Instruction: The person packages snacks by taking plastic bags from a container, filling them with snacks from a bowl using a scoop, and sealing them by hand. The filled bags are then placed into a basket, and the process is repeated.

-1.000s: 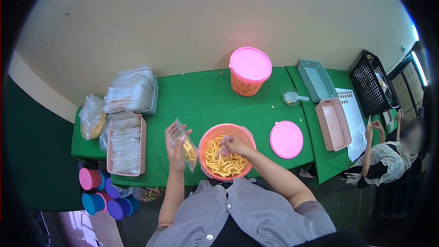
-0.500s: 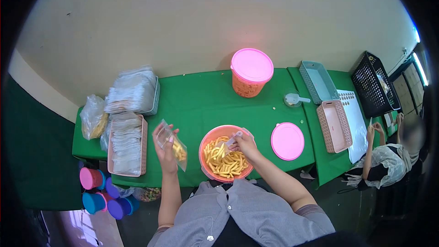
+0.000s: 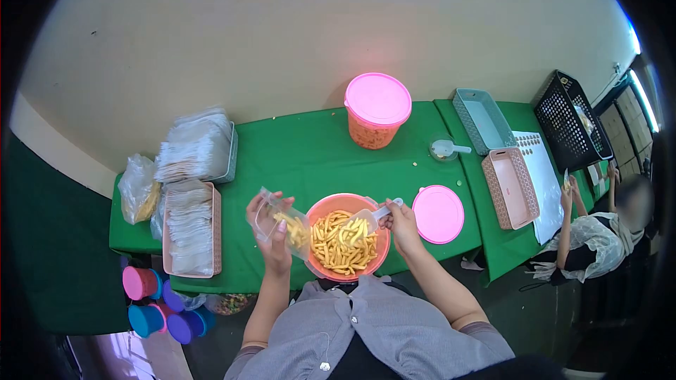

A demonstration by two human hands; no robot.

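Note:
My left hand [image 3: 271, 225] is closed around a clear plastic bag [image 3: 298, 238] with some yellow stick-shaped snacks in its lower part. The bag is tilted, its bottom reaching the left rim of a round orange tub [image 3: 384, 250]. Many of the same snack sticks [image 3: 345, 257] lie in that tub. In my right hand [image 3: 401, 224] is the handle of a clear scoop [image 3: 365, 219], held over the right side of the tub with snacks in its bowl. A round pink lid [image 3: 438, 214] lies flat on the green cloth right of my right hand.
Behind stands a lidded orange tub [image 3: 378, 116]. Baskets of stacked clear bags [image 3: 191, 229] are at left. A small bowl with a white scoop [image 3: 447, 150], a teal basket [image 3: 484, 123], a pink basket [image 3: 512, 190] and a black crate [image 3: 572, 127] stand right, near another person [image 3: 595, 246].
My left hand has brought the bag right, to the tub's rim. My right hand has moved slightly right, and the scoop now shows snacks in its bowl.

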